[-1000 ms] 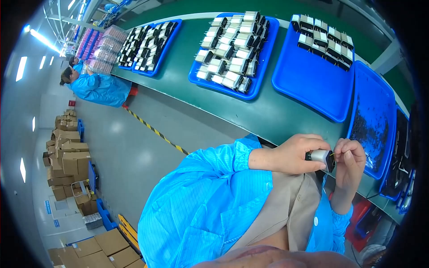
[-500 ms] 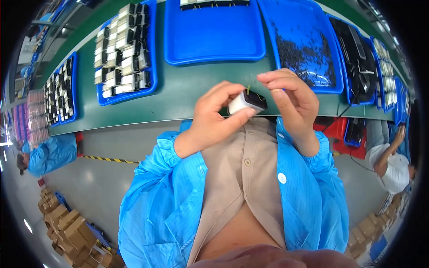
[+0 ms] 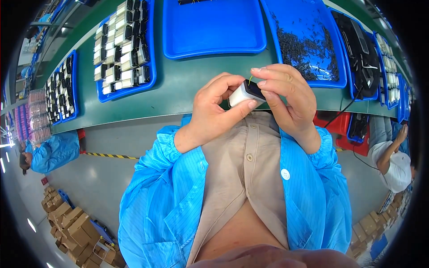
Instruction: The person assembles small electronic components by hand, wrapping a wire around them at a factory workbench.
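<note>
While the white block (image 3: 240,96) with a black end (image 3: 255,89) is being held on the near side of the middle blue tray (image 3: 214,31), toward its right corner, I am seeing the left hand (image 3: 218,107) gripping it between thumb and fingers. The right hand (image 3: 292,98) is hovering half-curled by the yellow wire (image 3: 250,80), partly covering the black end; I cannot tell whether its fingertips are touching the wire. Right of the middle blue tray, a scrap tray (image 3: 330,84) is holding black slivers (image 3: 313,53), a black device (image 3: 357,49) lying farther right; left of it, a filled tray (image 3: 153,77) is carrying similar blocks (image 3: 127,60).
</note>
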Demonstrator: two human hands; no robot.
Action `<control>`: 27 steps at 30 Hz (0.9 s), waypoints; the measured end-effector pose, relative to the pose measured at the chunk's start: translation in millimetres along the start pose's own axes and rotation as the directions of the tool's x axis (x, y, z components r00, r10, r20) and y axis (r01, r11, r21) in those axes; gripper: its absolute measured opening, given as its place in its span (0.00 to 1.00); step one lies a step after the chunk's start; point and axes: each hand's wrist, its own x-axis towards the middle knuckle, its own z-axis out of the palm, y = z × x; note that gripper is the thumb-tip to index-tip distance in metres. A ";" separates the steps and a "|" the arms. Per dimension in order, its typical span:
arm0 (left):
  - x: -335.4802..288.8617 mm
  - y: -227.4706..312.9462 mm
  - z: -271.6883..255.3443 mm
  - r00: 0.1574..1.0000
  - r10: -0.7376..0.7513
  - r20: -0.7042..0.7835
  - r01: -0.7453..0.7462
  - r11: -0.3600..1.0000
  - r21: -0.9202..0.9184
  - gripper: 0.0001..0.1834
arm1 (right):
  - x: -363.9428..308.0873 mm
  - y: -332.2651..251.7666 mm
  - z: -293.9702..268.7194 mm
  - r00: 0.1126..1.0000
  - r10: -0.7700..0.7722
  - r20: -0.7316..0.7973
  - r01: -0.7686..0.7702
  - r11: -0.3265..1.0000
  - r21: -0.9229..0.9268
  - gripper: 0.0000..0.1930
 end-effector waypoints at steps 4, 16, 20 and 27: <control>0.8 1.1 0.5 1.000 -0.011 -0.001 0.011 0.998 -0.059 0.18 | -1.3 0.1 1.5 1.000 -0.009 -0.013 0.009 1.000 -0.016 0.11; 1.4 -0.5 -0.8 1.000 -0.024 0.017 0.023 0.999 0.025 0.17 | -1.4 2.4 2.6 0.999 -0.050 -0.012 0.049 0.998 -0.038 0.11; 1.6 -0.5 0.5 0.999 -0.036 0.013 0.036 0.999 -0.036 0.17 | -0.8 1.7 1.8 0.999 -0.051 -0.018 0.051 0.998 -0.044 0.11; 1.9 -1.7 1.8 0.998 -0.066 -0.005 0.065 0.989 -0.129 0.17 | -2.7 -0.4 -0.3 0.999 -0.004 -0.038 0.004 1.000 -0.002 0.10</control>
